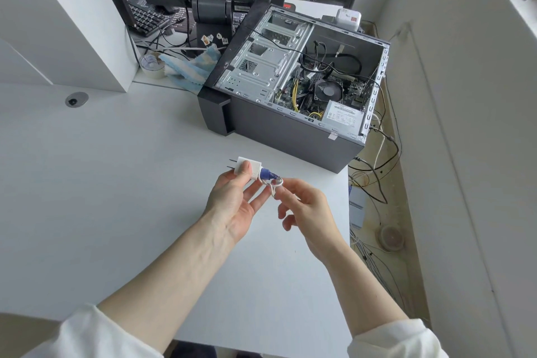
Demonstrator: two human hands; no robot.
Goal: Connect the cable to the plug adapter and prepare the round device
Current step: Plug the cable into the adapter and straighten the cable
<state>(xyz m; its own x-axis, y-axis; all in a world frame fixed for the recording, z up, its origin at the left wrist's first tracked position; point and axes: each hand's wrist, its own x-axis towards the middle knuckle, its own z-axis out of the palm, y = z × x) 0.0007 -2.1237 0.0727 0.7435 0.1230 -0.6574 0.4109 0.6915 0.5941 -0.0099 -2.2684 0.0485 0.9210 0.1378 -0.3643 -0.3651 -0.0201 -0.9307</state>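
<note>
Two bare hands meet above the white bench [116, 168], just in front of the open computer case [293, 87]. The left hand [232, 203] has its fingers [247, 168] pinching the white plug adapter [242, 167], prongs pointing away from the case, with the blue connector of the cable [268, 175] seated in its end. The right hand [305, 209] pinches the looped white cable beside the adapter; whether the small ring there is the round device cannot be told.
</note>
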